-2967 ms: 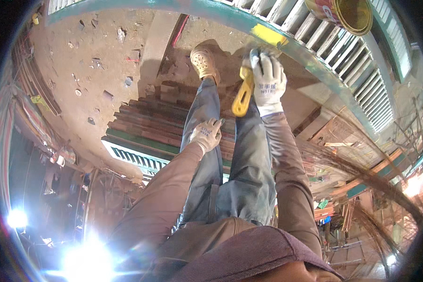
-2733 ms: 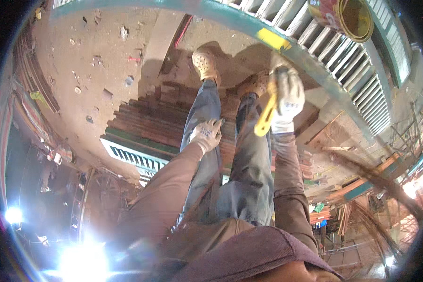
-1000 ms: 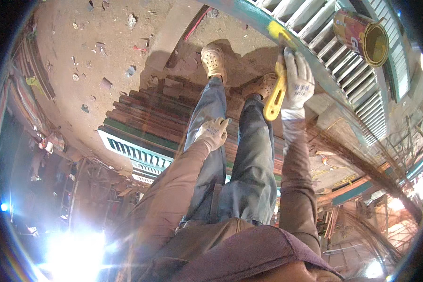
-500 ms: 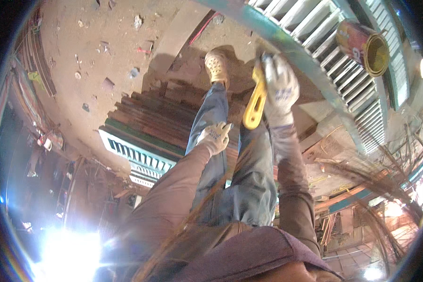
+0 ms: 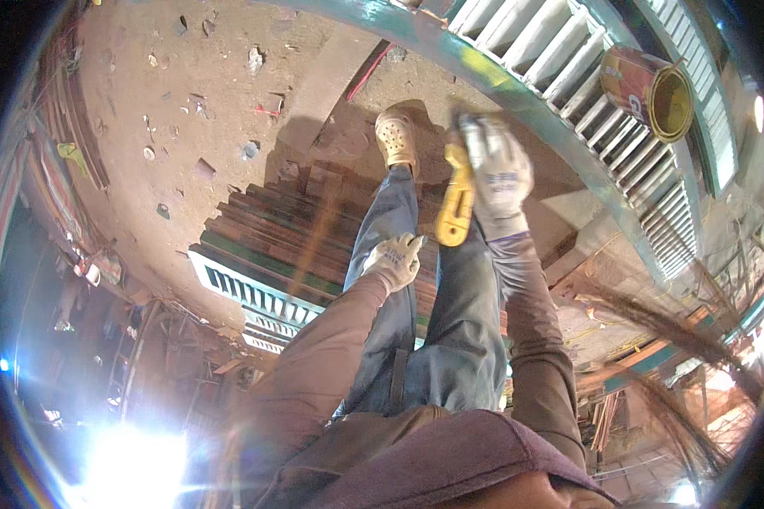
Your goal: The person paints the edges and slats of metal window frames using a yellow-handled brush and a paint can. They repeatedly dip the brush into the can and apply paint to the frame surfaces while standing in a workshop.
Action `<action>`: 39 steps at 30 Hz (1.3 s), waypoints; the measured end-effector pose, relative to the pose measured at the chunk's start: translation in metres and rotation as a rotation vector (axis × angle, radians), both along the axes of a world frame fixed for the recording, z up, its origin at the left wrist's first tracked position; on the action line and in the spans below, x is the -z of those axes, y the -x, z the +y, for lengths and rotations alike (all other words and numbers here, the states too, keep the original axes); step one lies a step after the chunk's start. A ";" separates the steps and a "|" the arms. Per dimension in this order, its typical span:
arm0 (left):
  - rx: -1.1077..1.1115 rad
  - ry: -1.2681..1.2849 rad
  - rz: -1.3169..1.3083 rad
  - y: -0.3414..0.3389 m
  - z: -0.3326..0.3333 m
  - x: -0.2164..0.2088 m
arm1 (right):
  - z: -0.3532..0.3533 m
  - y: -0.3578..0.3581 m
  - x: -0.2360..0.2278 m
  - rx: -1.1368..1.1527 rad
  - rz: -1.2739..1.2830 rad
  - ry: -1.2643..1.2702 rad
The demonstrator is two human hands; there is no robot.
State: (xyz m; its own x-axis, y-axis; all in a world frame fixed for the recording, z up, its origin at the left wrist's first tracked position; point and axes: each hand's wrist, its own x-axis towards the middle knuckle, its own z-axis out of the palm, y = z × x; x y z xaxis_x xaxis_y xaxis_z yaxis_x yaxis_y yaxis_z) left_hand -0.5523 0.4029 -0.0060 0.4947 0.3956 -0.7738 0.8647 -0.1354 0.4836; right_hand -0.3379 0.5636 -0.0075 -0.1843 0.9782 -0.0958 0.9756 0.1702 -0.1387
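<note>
My right hand [image 5: 499,174], in a white work glove, grips a paintbrush with a yellow handle [image 5: 456,206]. The brush head is blurred against the teal painted rail [image 5: 450,47] of a slatted shutter frame. My left hand [image 5: 396,259], also gloved, rests on my left thigh with fingers loosely curled and holds nothing. My legs in blue jeans run down to a tan clog [image 5: 396,137] on the dirt floor.
An open paint can [image 5: 649,89] with yellow paint inside sits on the white slats to the right. A stack of dark wooden planks [image 5: 272,237] and a white louvred panel [image 5: 246,297] lie under my legs. Debris dots the dirt floor [image 5: 170,93].
My right hand has swung the brush back and forth along the teal rail and now sits slightly higher. The yellow patch on the rail has spread. My left hand has stayed on my thigh.
</note>
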 end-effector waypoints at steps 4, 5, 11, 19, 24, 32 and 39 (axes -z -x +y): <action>-0.033 0.026 -0.013 0.004 -0.001 0.004 | 0.025 -0.039 0.011 0.214 0.036 -0.282; -0.063 0.034 -0.043 0.004 -0.003 0.006 | 0.030 -0.039 0.005 0.206 0.063 -0.160; -0.078 -0.034 -0.074 -0.001 -0.004 0.003 | 0.040 0.005 0.019 0.078 0.039 -0.103; -0.098 -0.072 -0.081 0.002 0.007 0.009 | -0.007 -0.017 0.006 0.062 0.049 -0.020; -0.083 -0.049 -0.079 -0.002 -0.004 0.004 | 0.032 -0.048 0.011 0.089 0.007 -0.144; -0.131 -0.101 -0.119 -0.003 -0.004 0.003 | -0.001 -0.041 -0.013 -0.008 0.144 -0.017; -0.112 -0.091 -0.108 -0.003 -0.005 0.006 | 0.000 -0.043 0.003 0.270 0.013 -0.102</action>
State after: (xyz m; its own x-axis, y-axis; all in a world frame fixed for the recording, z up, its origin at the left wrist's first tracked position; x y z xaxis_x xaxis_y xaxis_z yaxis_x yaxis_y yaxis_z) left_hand -0.5493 0.3980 -0.0119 0.5219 0.5188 -0.6771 0.8205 -0.0884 0.5647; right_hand -0.2952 0.5632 -0.0110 0.0840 0.9964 0.0061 0.9856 -0.0822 -0.1475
